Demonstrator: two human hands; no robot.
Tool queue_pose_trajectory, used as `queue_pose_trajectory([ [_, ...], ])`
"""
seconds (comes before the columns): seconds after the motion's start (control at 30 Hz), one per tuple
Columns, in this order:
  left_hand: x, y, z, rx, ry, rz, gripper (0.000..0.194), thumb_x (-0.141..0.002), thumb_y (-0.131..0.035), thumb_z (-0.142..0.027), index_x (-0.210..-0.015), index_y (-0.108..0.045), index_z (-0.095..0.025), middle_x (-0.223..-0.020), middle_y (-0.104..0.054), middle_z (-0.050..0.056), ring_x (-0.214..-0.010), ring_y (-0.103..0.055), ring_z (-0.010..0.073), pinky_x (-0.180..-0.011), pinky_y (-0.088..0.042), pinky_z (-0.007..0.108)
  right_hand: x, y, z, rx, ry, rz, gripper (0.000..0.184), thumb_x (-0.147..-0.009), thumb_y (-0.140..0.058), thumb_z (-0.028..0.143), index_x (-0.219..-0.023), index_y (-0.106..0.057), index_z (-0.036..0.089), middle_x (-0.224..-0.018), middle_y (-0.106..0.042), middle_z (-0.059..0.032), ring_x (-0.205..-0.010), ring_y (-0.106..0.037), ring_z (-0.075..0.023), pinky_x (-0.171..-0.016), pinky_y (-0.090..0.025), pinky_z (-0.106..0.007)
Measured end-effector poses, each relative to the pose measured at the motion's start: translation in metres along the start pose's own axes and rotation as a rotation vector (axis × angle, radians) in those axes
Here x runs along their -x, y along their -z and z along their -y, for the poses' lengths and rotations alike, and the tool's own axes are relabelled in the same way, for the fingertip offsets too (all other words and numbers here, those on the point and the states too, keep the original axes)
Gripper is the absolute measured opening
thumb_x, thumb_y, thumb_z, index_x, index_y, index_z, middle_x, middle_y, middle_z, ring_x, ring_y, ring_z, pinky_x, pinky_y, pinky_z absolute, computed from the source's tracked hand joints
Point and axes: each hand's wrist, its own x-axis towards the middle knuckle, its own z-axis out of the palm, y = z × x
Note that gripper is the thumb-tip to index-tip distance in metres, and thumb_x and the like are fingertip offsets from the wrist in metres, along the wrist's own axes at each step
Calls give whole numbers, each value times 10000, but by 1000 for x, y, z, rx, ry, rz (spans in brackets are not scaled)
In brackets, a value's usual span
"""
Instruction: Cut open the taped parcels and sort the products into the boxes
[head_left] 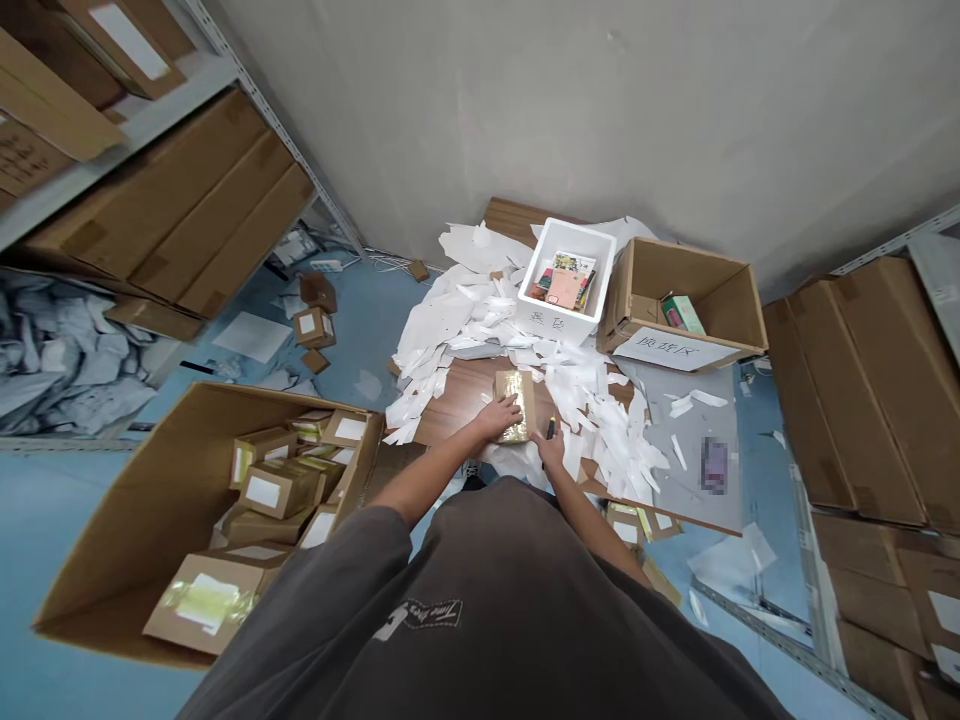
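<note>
A small cardboard box [515, 388], with shiny clear tape along its top, lies on the brown wooden table [465, 395] in front of me. Across its left side and top, my left hand [498, 418] grips it with the fingers on the tape. My right hand [551, 450] is closed around a black and yellow utility knife [552, 428], beside the box's lower right corner. Its blade cannot be made out. Torn white paper scraps [480, 310] surround the box at the back and right.
Behind stand a white foam bin [559, 325] with booklets and a labelled open carton [675, 350] with a small green box. A large carton [112, 520] of taped parcels is at my left. Shelves with big boxes [862, 390] flank both sides.
</note>
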Motion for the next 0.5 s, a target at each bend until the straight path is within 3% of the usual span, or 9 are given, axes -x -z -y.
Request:
queue_pose_trajectory([
  [0.1, 2, -15, -15, -70, 62, 10, 574, -745, -897, -162, -1277, -700, -247, -1361, -685, 149, -1406, -559, 339, -1239, -364, 423, -19, 16, 13, 28, -122, -188, 631, -898, -726, 496, -1422, -522, 211, -1281, -762, -170, -1240, -733, -344, -958, -622, -417],
  [0.2, 4, -34, -35, -103, 197, -40, 705, -766, -925, -245, -1406, -634, -191, -1375, -650, 183, -1317, -593, 355, -1182, -420, 425, -40, 31, 32, -7, -167, -229, 597, -871, -771, 464, -1355, -541, 201, -1253, -773, -176, -1137, -771, -329, -933, -617, -378],
  [0.3, 4, -50, -52, -88, 285, -82, 656, -873, -856, -322, -1457, -595, -178, -1400, -626, 191, -1317, -583, 359, -1131, -459, 428, -50, 38, 45, 5, -144, -213, 537, -854, -791, 424, -1295, -560, 224, -1212, -783, -150, -1090, -774, -314, -919, -603, -356],
  [0.4, 5, -57, -60, -85, 319, -103, 596, -900, -815, -285, -1449, -599, -199, -1482, -593, 196, -1354, -564, 367, -1137, -455, 451, -44, 41, 40, -2, -36, -191, 482, -888, -759, 471, -1269, -572, 242, -1212, -778, -120, -1091, -756, -295, -915, -592, -343],
  [0.5, 6, -57, -58, -92, 308, -120, 529, -932, -728, -185, -1446, -604, -218, -1571, -572, 188, -1426, -536, 357, -1210, -402, 481, -24, 47, 16, -79, 71, -125, 450, -1019, -565, 623, -1235, -587, 229, -1067, -778, -92, -956, -751, -271, -825, -598, -329],
])
